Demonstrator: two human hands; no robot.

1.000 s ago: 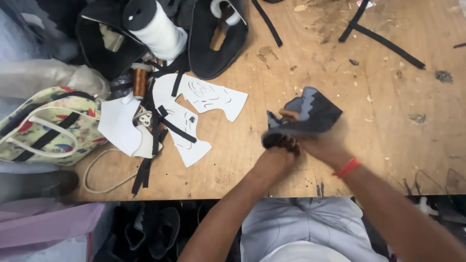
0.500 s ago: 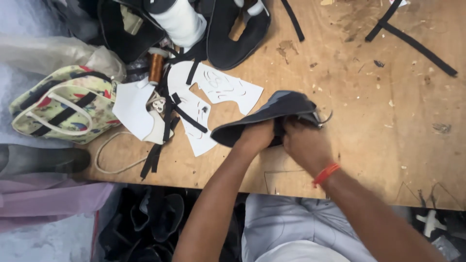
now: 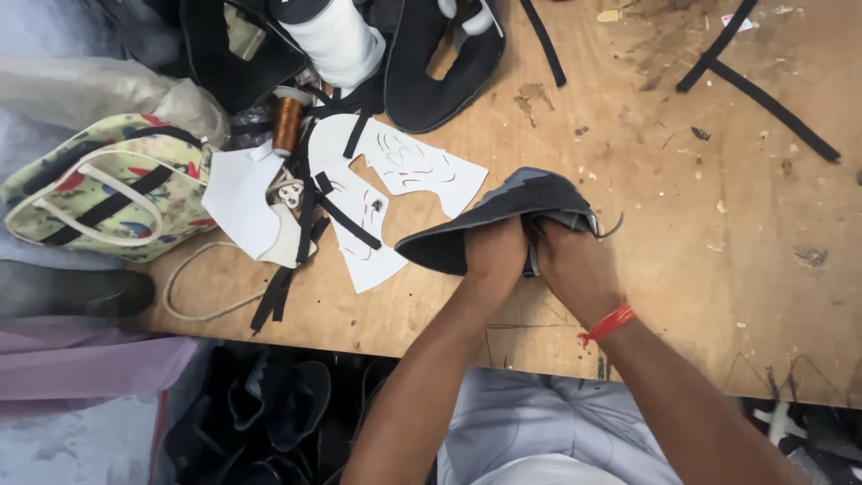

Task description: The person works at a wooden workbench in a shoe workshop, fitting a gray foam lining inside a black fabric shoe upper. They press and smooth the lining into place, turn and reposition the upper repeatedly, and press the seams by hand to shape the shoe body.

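The dark shoe upper (image 3: 503,220) looks soft and light; our left hand (image 3: 494,256) and right hand (image 3: 575,265) both grip its folded edge.

Both forearms are bare, with no sleeves showing anywhere along them. The left hand (image 3: 492,256) wears no ring, glove or band. The right hand (image 3: 575,269) is likewise ungloved, and just behind it a thin red thread (image 3: 609,323) is tied around the wrist, its short loose ends sticking out at the knot. Below the arms, light grey trousers (image 3: 539,422) with soft creases cover the lap.
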